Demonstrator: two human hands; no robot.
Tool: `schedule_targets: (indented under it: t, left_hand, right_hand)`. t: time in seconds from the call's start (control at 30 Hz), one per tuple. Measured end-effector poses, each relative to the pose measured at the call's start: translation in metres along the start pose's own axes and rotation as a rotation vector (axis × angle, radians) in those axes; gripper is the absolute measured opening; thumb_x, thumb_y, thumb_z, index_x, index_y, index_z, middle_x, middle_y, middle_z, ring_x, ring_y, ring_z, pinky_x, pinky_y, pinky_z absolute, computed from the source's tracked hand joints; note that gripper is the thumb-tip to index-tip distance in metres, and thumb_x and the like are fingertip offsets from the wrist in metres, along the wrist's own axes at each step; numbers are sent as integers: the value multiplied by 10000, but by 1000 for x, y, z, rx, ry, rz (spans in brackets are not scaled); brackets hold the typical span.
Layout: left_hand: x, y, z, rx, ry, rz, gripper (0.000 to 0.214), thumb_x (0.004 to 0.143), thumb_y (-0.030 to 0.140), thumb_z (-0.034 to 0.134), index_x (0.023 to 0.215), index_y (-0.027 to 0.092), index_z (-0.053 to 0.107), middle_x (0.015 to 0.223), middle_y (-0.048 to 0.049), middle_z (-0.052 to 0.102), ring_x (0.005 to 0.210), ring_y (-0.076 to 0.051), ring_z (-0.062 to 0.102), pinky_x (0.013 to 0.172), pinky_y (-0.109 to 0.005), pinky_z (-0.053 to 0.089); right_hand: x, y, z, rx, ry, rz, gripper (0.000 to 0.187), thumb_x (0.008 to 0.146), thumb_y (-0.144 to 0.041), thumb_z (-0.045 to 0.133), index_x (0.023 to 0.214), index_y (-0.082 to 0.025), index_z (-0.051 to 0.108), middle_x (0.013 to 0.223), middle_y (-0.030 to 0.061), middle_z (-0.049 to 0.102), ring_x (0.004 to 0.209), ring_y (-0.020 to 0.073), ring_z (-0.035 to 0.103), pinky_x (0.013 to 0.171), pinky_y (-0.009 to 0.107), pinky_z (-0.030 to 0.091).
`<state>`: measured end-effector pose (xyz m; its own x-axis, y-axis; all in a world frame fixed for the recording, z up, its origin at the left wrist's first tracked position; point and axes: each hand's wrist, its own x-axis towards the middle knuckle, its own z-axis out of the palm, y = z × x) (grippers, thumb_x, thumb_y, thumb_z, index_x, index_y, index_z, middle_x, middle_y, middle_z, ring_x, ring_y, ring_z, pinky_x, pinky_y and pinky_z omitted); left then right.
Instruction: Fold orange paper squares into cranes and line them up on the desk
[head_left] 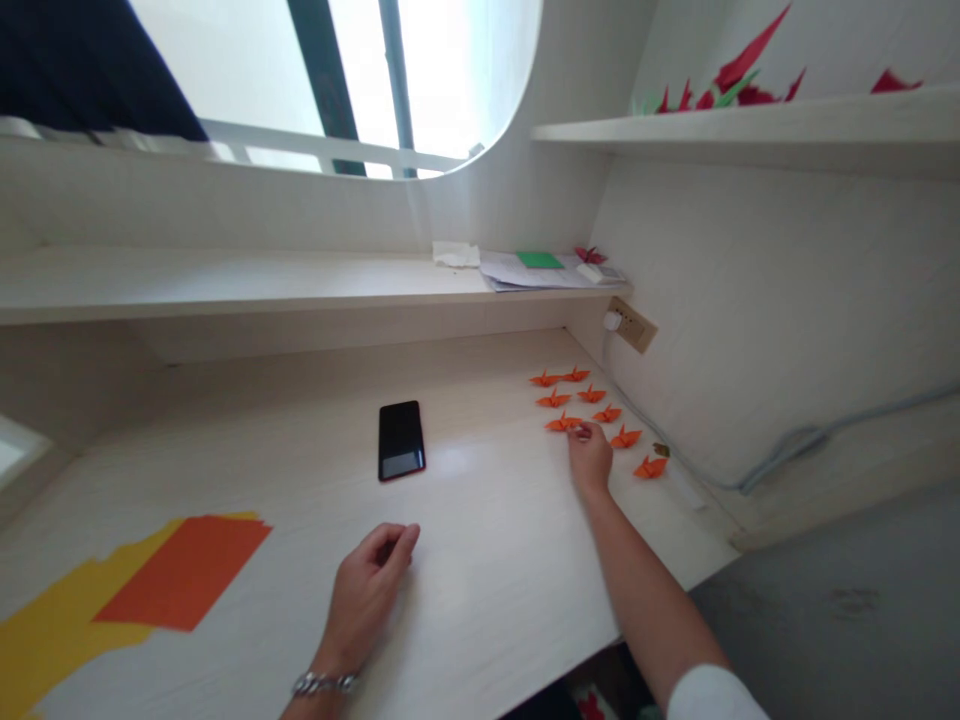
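Note:
My right hand (590,456) reaches to the right part of the desk, its fingertips pinched at the near wing of an orange paper crane (561,424). That crane sits in the left of two rows. More orange folded cranes (553,399) stand around it, and another crane (650,467) is nearest the front at the right. My left hand (369,590) rests on the desk near the front with its fingers curled together and nothing visible in them. A metal chain bracelet circles that wrist.
A black phone (401,440) lies mid-desk. Orange paper sheets (187,572) lie on yellow paper (64,622) at the left. A grey cable (780,455) runs along the right wall from a socket (634,325). Papers (517,272) lie on the back shelf (262,285).

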<state>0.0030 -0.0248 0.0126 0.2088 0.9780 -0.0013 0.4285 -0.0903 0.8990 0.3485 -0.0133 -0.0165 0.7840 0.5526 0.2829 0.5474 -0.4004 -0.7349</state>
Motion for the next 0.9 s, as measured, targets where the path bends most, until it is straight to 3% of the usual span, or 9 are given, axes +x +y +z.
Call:
schedule_targets:
  t: [0.1, 0.2, 0.37, 0.5, 0.57, 0.63, 0.77, 0.9]
  left_hand:
    - [0, 4, -5, -23, -3, -21, 311, 787, 502, 581, 764, 205, 668, 662, -4, 643, 647, -193, 589, 641, -282, 449]
    - [-2, 4, -14, -23, 34, -32, 303, 752, 477, 625, 848, 203, 713, 841, -42, 719, 752, -216, 644, 725, -303, 487]
    - [-5, -23, -45, 221, 264, 7, 336, 785, 435, 584, 983, 191, 705, 999, -74, 706, 850, -223, 656, 795, -313, 505]
    - [-6, -60, -97, 627, 518, -38, 379, 870, 366, 450, 1089, 136, 659, 1115, -119, 654, 988, -236, 607, 904, -339, 458]
    - [-7, -75, -122, 713, 586, -103, 402, 872, 347, 443, 1109, 92, 645, 1186, -173, 607, 1126, -286, 522, 1014, -410, 356]
    - [-10, -85, -140, 769, 611, -157, 437, 861, 383, 467, 1119, 76, 640, 1228, -210, 569, 1153, -327, 472, 1022, -471, 307]
    - [-14, -92, -148, 856, 588, -280, 426, 842, 473, 479, 1068, 169, 673, 1320, -168, 520, 1185, -391, 372, 944, -570, 274]
    - [-15, -96, -143, 867, 560, -361, 414, 859, 516, 433, 1046, 252, 691, 1332, -106, 523, 1164, -373, 370, 916, -559, 254]
  right_hand:
    - [-26, -12, 1, 53, -49, -48, 405, 860, -392, 415, 1039, -102, 634, 920, 136, 710, 767, 214, 647, 712, 327, 477]
    - [-65, -33, 14, 96, -201, -148, 293, 831, -377, 492, 915, -166, 678, 829, 66, 719, 673, 178, 635, 658, 283, 473]
    - [-116, -64, 29, 98, -394, -284, 214, 822, -357, 531, 862, -233, 701, 842, 20, 713, 724, 174, 621, 681, 274, 445]
    - [-121, -65, 27, 74, -432, -294, 271, 834, -364, 486, 904, -207, 696, 886, 58, 704, 782, 205, 610, 728, 309, 434]
    - [-118, -62, 27, 67, -448, -290, 294, 831, -372, 475, 909, -196, 698, 876, 68, 703, 774, 211, 609, 729, 318, 432]
    - [-116, -61, 28, 51, -457, -280, 298, 820, -386, 487, 914, -203, 703, 876, 71, 704, 763, 219, 607, 700, 322, 424]
    - [-116, -59, 30, -44, -446, -277, 295, 815, -411, 499, 922, -235, 711, 879, 54, 712, 771, 216, 612, 673, 310, 409]
    - [-116, -56, 30, -33, -443, -289, 303, 817, -413, 495, 922, -227, 710, 875, 52, 715, 769, 216, 616, 676, 310, 407]
